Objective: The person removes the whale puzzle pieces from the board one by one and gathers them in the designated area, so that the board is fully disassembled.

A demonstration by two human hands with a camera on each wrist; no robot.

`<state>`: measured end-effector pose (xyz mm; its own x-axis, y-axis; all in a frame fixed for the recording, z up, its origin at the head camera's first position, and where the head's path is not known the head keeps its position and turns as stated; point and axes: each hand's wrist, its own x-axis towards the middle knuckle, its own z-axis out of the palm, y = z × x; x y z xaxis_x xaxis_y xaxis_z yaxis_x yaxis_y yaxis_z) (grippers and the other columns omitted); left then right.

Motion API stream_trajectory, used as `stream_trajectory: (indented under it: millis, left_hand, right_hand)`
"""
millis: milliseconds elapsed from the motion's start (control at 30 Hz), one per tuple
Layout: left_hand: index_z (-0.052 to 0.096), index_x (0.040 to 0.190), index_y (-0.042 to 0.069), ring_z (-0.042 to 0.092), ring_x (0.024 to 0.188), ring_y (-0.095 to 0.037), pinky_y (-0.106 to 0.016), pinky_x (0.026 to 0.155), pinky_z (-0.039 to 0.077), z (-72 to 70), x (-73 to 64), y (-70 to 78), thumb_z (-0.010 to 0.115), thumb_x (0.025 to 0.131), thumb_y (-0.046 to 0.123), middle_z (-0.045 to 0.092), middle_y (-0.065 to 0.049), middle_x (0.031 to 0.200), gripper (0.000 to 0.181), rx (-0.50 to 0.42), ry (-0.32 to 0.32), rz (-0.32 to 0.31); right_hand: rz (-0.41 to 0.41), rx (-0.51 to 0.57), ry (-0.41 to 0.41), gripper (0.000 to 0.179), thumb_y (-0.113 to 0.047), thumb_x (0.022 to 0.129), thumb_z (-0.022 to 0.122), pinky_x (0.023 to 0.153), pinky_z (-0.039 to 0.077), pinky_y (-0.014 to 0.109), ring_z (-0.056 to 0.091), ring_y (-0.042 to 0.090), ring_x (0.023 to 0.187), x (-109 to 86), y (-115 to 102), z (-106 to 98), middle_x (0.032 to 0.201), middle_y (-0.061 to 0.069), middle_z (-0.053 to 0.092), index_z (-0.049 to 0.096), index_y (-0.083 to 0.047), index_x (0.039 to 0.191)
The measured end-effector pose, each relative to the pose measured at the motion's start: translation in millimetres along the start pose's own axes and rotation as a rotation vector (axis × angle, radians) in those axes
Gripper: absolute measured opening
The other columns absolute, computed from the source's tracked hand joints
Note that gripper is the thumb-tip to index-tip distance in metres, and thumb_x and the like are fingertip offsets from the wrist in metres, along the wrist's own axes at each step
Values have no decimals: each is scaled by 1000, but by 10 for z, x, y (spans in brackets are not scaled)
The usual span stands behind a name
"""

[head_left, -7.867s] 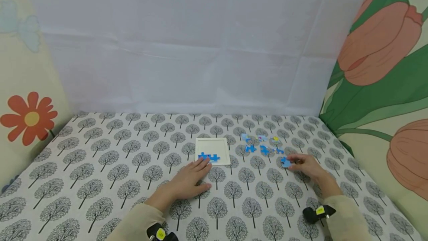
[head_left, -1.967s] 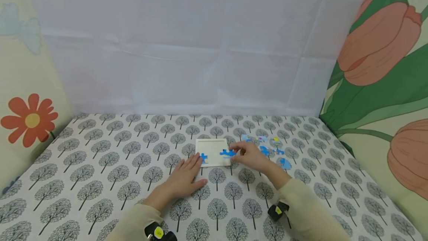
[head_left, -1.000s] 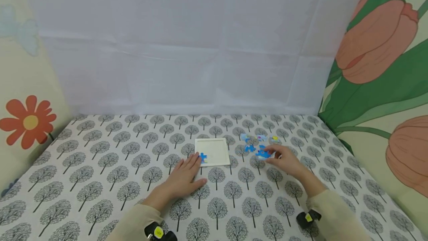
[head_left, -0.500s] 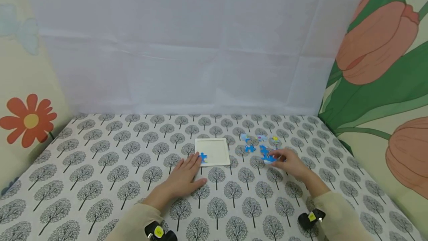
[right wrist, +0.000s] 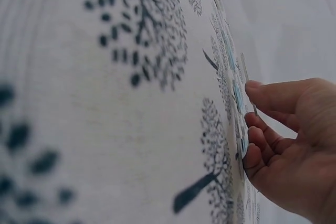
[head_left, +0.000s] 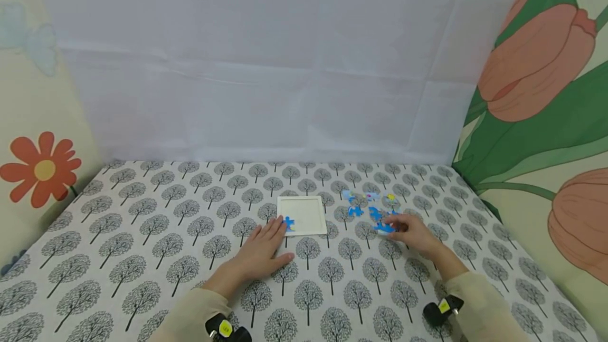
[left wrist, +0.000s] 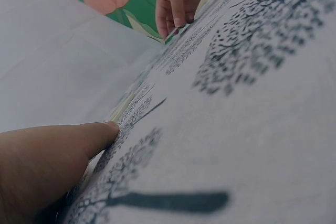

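My right hand (head_left: 415, 234) pinches a blue jigsaw piece (head_left: 383, 227) between thumb and fingers, beside the loose pieces. In the right wrist view the piece shows edge-on as a thin sliver (right wrist: 244, 66) held by the right hand (right wrist: 294, 129). My left hand (head_left: 261, 252) lies flat, fingertips at the lower left corner of a white square puzzle tray (head_left: 326, 215). One blue piece (head_left: 289, 224) sits in that corner of the tray, next to the fingertips. In the left wrist view only the thumb (left wrist: 63, 150) of my left hand shows.
Loose pieces lie right of the tray: a pale one (head_left: 348, 195), one with a pink spot (head_left: 372, 196), one with a yellow flower (head_left: 391, 197) and blue ones (head_left: 355, 210), (head_left: 374, 213). A tree-print cloth (head_left: 180, 236) covers the table; a white sheet (head_left: 266, 94) hangs behind.
The right hand has carried a blue piece from over the tray to the right, beside the loose pieces, and lowered it slightly. Compared with 7.9 seconds ago, fewer blue pieces show in the tray.
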<state>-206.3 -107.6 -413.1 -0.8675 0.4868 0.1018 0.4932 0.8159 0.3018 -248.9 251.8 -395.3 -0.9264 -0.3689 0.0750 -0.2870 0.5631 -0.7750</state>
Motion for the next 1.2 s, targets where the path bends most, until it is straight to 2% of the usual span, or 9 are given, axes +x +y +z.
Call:
stream_trajectory:
  millis: [133, 400, 700, 1200]
  left_hand:
    - [21, 133, -7, 10, 127, -31, -46, 101, 7, 4, 3, -7, 43, 87, 42, 14, -20, 139, 71, 0, -2, 0]
    - [21, 133, -7, 10, 127, -32, -47, 100, 7, 9, 3, -15, 44, 87, 42, 14, -20, 139, 71, -8, 5, 9]
    - [21, 133, -7, 11, 127, -32, -47, 100, 8, 13, 10, -28, 44, 87, 41, 14, -20, 139, 71, -9, 15, 18]
    - [21, 133, -7, 11, 126, -32, -48, 100, 8, 19, 7, -22, 44, 86, 42, 14, -20, 139, 71, -15, 16, 15]
  right_hand:
    - [4, -19, 0, 29, 1, 76, 61, 56, 41, 29, 45, 19, 71, 18, 8, 7, 90, 12, 54, 56, 7, 105]
    - [77, -39, 19, 28, 0, 75, 63, 56, 40, 31, 45, 18, 69, 51, 31, 29, 88, 8, 54, 59, 3, 102]
    - [82, -116, 45, 27, 0, 72, 65, 58, 38, 29, 44, 17, 66, 95, 61, 77, 82, 4, 53, 61, 2, 99]
    - [132, -148, 54, 30, 1, 70, 66, 59, 37, 29, 42, 17, 67, 107, 67, 97, 80, 3, 51, 62, 1, 99]
